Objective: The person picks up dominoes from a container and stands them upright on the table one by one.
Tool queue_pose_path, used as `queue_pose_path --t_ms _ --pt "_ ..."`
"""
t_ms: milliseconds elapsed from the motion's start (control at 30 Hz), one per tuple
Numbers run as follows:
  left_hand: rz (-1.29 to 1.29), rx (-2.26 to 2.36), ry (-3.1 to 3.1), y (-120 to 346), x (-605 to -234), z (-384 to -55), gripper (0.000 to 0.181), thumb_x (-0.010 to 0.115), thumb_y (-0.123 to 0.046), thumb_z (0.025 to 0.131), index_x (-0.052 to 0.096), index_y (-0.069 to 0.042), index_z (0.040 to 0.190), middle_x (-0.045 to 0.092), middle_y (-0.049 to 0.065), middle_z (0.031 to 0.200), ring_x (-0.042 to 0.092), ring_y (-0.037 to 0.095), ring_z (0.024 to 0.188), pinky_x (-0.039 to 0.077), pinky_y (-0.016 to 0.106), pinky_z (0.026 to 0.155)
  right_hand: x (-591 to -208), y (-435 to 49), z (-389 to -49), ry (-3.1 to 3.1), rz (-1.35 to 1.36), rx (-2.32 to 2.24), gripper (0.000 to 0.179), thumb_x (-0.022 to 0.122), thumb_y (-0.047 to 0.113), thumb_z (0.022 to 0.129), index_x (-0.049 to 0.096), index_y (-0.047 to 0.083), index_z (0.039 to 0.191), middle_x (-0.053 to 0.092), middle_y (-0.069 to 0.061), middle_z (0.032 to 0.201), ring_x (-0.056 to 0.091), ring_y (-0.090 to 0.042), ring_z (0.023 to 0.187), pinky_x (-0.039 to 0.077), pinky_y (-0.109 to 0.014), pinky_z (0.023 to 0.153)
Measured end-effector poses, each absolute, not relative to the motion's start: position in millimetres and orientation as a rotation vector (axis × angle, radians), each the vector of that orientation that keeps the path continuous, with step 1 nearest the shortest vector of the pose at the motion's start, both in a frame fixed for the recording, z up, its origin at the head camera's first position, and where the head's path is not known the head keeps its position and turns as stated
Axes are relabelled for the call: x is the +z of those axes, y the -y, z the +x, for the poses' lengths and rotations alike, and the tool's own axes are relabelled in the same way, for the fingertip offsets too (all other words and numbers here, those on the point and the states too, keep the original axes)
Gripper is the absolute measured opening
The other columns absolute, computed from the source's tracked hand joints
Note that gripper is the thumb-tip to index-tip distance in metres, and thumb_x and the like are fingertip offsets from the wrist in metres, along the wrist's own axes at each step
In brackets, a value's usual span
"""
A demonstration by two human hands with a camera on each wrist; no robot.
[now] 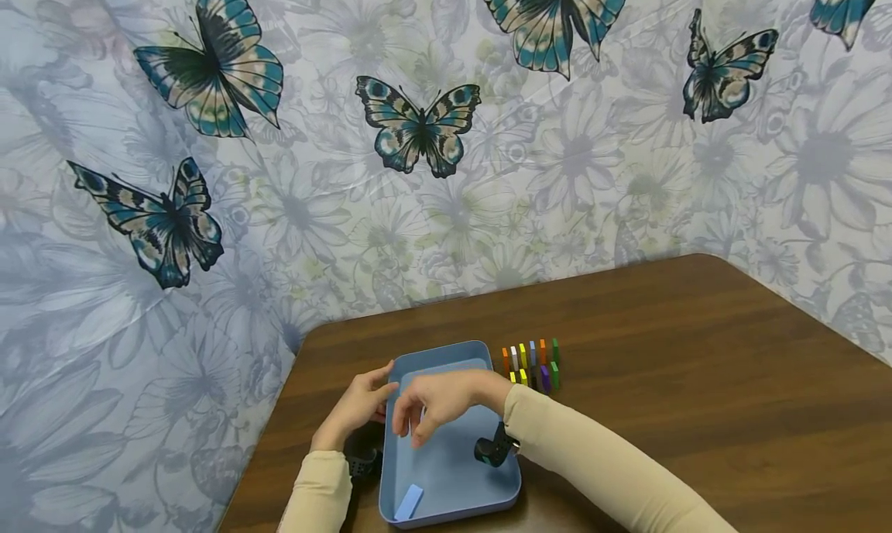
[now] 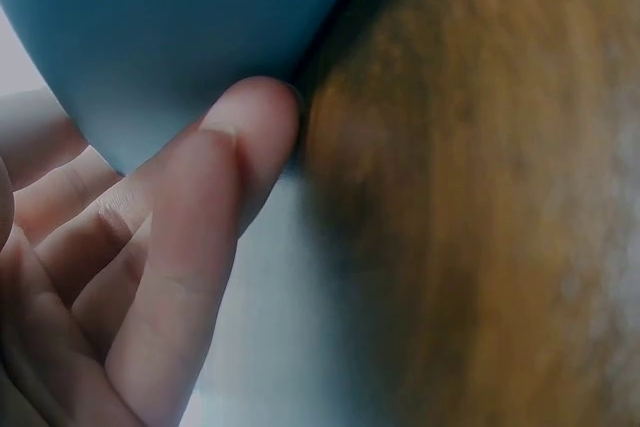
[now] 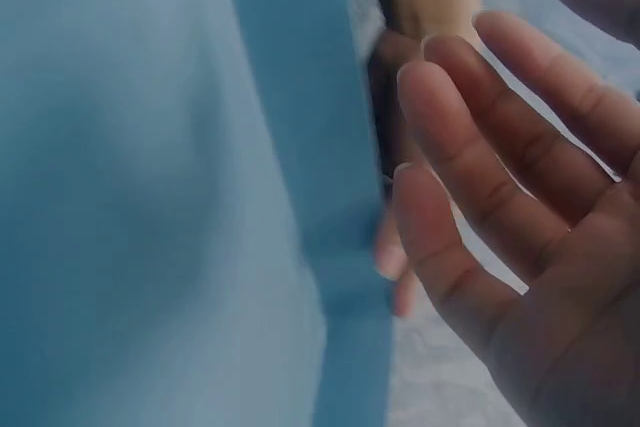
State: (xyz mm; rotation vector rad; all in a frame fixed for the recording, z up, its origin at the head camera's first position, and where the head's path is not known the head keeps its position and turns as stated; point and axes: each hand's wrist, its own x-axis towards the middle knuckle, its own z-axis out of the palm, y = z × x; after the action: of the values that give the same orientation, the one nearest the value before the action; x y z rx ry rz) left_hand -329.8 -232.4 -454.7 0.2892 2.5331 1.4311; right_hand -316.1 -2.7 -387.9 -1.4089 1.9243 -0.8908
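Note:
A blue rectangular tray (image 1: 451, 479) lies on the table. My left hand (image 1: 357, 405) holds it at the left side, its fingers against the wall and rim. The left wrist view shows those fingers (image 2: 190, 207) close up on the blue wall. Above the tray's inside, my right hand (image 1: 442, 401) hangs with relaxed, slightly bent fingers, holding nothing. Its spread fingers (image 3: 490, 187) show in the right wrist view, apart from the tray wall (image 3: 300, 97). A light blue block (image 1: 409, 502) lies flat in the tray's near left corner.
Several small coloured blocks (image 1: 543, 376) stand upright in two rows just right of the tray, partly hidden by the right forearm. Brown wooden table (image 1: 662, 347) extends to the right. A butterfly-patterned cloth (image 1: 418, 231) hangs behind the table.

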Motion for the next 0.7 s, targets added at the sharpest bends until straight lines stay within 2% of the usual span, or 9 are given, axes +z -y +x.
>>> queue_pose_path --t_ms 100,200,467,700 --pt "0.307 1.420 -2.530 230.9 -454.5 -330.8 0.061 0.056 -0.023 0.103 0.032 -0.009 0.158 0.047 0.000 0.059 0.053 0.014 0.056 0.058 0.035 0.063 -396.4 9.4 -314.6 -1.882 -1.395 -0.850 0.028 0.071 0.004 0.091 0.067 -0.005 0.118 0.068 -0.023 0.116 0.065 -0.001 0.090 0.054 -0.017 0.082" --pt "0.315 1.408 -2.539 230.6 -455.0 -331.9 0.061 0.056 -0.023 0.104 0.032 -0.009 0.157 0.049 0.001 0.062 0.053 0.014 0.056 0.058 0.035 0.062 -403.2 13.2 -313.1 -1.883 -1.366 -0.817 0.028 0.073 0.003 0.090 0.068 -0.004 0.116 0.069 -0.021 0.112 0.064 -0.002 0.089 0.053 -0.016 0.082" --pt "0.284 1.435 -2.521 232.0 -458.0 -333.1 0.061 0.057 -0.022 0.103 0.032 -0.009 0.157 0.058 0.002 0.068 0.060 0.014 0.060 0.060 0.036 0.064 -415.2 18.6 -309.1 -1.889 -1.223 -0.637 0.035 0.076 0.004 0.087 0.067 0.004 0.121 0.066 0.005 0.101 0.061 0.003 0.088 0.051 -0.014 0.083" --pt "0.289 1.452 -2.512 234.1 -459.9 -333.0 0.061 0.056 -0.022 0.103 0.031 -0.007 0.157 0.062 0.006 0.073 0.062 0.015 0.061 0.060 0.037 0.065 -421.1 24.3 -308.2 -1.864 -1.215 -0.590 0.036 0.076 0.002 0.087 0.067 0.004 0.122 0.063 0.008 0.098 0.058 0.004 0.085 0.050 -0.012 0.082"
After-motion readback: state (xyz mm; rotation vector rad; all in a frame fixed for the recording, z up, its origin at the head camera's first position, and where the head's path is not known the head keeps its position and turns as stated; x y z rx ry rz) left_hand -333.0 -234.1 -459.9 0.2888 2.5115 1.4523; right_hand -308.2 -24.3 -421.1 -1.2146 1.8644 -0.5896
